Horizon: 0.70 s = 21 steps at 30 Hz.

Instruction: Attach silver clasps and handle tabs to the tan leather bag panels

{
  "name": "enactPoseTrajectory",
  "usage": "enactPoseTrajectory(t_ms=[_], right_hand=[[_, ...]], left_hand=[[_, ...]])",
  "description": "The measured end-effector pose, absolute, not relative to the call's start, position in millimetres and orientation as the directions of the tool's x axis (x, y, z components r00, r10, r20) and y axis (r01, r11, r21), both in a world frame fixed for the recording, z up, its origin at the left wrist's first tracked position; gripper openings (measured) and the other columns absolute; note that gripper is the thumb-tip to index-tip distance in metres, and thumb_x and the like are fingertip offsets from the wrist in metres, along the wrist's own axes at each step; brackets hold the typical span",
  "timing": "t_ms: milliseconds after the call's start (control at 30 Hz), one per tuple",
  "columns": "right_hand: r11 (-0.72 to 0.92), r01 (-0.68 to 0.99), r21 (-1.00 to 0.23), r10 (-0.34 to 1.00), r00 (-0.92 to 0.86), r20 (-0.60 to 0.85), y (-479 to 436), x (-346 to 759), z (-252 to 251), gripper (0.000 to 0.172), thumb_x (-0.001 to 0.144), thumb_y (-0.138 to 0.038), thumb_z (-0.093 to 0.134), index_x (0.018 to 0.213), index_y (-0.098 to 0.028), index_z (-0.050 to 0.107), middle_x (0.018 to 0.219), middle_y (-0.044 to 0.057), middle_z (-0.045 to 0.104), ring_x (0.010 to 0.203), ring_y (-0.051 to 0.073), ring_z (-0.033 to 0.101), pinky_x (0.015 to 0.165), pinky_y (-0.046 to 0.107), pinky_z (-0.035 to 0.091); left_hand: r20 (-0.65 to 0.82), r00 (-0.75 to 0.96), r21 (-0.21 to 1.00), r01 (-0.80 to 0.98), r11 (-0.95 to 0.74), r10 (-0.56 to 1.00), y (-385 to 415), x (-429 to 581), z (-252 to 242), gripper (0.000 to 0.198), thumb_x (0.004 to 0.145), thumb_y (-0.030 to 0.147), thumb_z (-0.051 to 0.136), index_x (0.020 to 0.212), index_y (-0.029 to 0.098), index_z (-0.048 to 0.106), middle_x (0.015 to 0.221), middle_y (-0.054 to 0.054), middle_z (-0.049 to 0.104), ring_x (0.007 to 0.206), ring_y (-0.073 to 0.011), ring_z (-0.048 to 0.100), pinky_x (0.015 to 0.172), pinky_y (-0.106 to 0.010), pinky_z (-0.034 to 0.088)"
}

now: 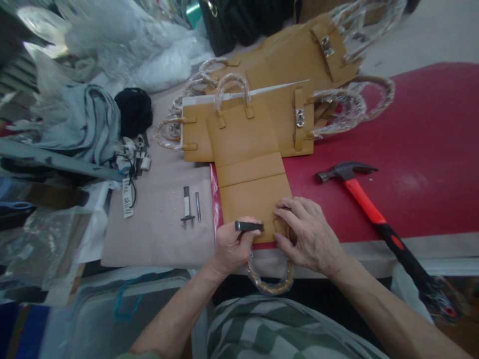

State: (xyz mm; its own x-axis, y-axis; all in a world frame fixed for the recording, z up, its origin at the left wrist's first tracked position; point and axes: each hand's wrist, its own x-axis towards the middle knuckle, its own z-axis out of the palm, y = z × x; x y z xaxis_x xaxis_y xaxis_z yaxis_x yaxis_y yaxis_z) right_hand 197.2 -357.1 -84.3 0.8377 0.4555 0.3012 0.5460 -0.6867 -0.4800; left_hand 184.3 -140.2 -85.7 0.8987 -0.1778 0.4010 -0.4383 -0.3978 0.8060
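A tan leather bag panel (249,172) lies unfolded on the red mat, with a plastic-wrapped handle at each end. My left hand (234,244) is closed on a short dark tool (248,226), whose tip is at the panel's near end beside the handle tab. My right hand (307,232) rests at the panel's near right corner, fingers bent over the other handle tab (279,226); whether it pinches the tab is hidden. The near wrapped handle (270,288) hangs over the table edge between my wrists.
A claw hammer (364,199) lies on the red mat (422,149) at the right. Small metal tools (187,207) are on the left. More tan bags (288,55) lie behind the panel, and plastic wrapping (149,45) is piled at the back left.
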Motion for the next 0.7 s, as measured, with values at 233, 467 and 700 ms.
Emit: enactPoseTrajectory(t_ms=[233,467,700], right_hand=[[-0.690,0.544,-0.477,0.455,0.839,0.298,-357,197,-84,0.036,0.083,-0.033,0.064,0.116,-0.019,0.057,0.126,0.014,0.059,0.118,0.035,0.051,0.104,0.053,0.039],[-0.693,0.540,-0.478,0.451,0.842,0.296,-357,196,-84,0.037,0.082,-0.032,0.065,0.115,-0.018,0.059,0.125,0.014,0.060,0.117,0.035,0.052,0.103,0.053,0.040],[-0.556,0.561,-0.614,0.419,0.827,0.375,-365,199,-86,0.027,0.084,-0.032,0.064,0.109,-0.020,0.062,0.119,0.012,0.066,0.115,0.031,0.057,0.100,0.051,0.044]], left_hand=[[0.412,0.895,0.765,-0.440,-0.470,-0.168,-143,182,-88,0.010,0.092,0.016,0.063,0.099,0.017,0.071,0.094,-0.006,0.079,0.088,-0.0160,0.076,0.082,-0.024,0.062],[0.440,0.875,0.708,-0.478,-0.520,-0.204,-149,183,-88,0.011,0.093,0.017,0.058,0.097,0.018,0.068,0.090,-0.006,0.077,0.083,-0.0167,0.075,0.077,-0.025,0.061],[0.430,0.865,0.688,-0.498,-0.528,-0.256,-151,184,-90,0.011,0.092,0.016,0.056,0.097,0.018,0.065,0.088,-0.007,0.074,0.081,-0.0183,0.073,0.075,-0.027,0.060]])
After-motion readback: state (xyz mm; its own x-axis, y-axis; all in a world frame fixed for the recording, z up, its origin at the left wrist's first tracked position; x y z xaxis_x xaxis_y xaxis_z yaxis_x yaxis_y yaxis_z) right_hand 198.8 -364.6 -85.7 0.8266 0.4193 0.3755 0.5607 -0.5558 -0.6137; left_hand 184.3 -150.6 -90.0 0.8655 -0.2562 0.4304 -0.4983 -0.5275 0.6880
